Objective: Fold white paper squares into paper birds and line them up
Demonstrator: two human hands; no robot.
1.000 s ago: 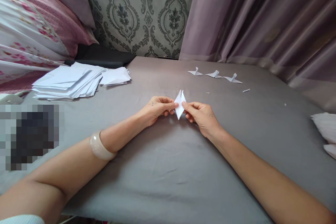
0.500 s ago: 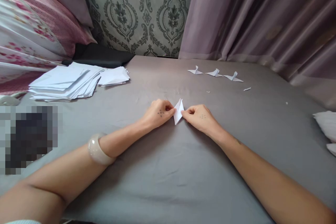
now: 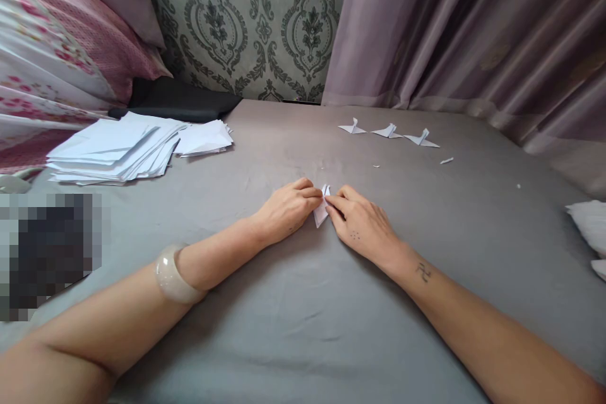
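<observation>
A small white folded paper (image 3: 320, 216), pointed at its lower end, is between my hands at the middle of the grey cloth surface. My left hand (image 3: 290, 207) is closed on its left side, with the fingertips covering part of the upper half. From the other side my right hand (image 3: 362, 218) pinches the right edge, index finger and thumb on the paper. Two narrow tips of the paper stick up beyond my fingers. Beyond my hands stand three folded paper birds (image 3: 389, 131) in a row.
Stacks of white paper sheets (image 3: 108, 151) lie at the back left, in front of a black cloth (image 3: 180, 101). A paper scrap (image 3: 447, 160) and smaller bits lie at the right. Purple curtains (image 3: 426, 31) hang behind, beside a patterned wall (image 3: 262, 19).
Both hands have rolled over so their backs face up more, and the fingers now cover more of the folded paper. The paper stays in nearly the same place.
</observation>
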